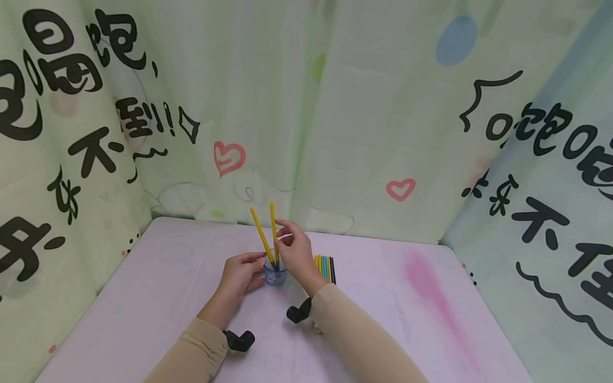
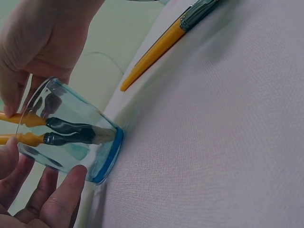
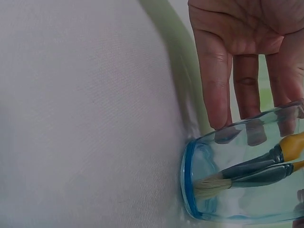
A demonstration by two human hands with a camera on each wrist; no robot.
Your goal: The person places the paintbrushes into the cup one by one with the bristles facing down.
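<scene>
A clear glass cup (image 1: 275, 276) with a blue base stands on the table, holding two yellow-handled paintbrushes (image 1: 262, 239), bristles down. In the left wrist view, their pale bristles (image 2: 103, 135) reach the cup's bottom. My left hand (image 1: 241, 274) holds the cup from the left; in the right wrist view its fingers (image 3: 216, 90) touch the cup's side. At the right, my right hand (image 1: 296, 255) pinches one of the yellow handles above the rim. Just beyond that hand lie several brushes (image 1: 325, 266) with yellow, teal and dark handles, partly hidden by the right forearm.
A pale pink cloth covers the table (image 1: 383, 298), with a brighter pink streak (image 1: 436, 298) at the right. Printed curtains (image 1: 306, 133) hang along the back and both sides. Black wrist mounts (image 1: 239, 341) stick out from both sleeves.
</scene>
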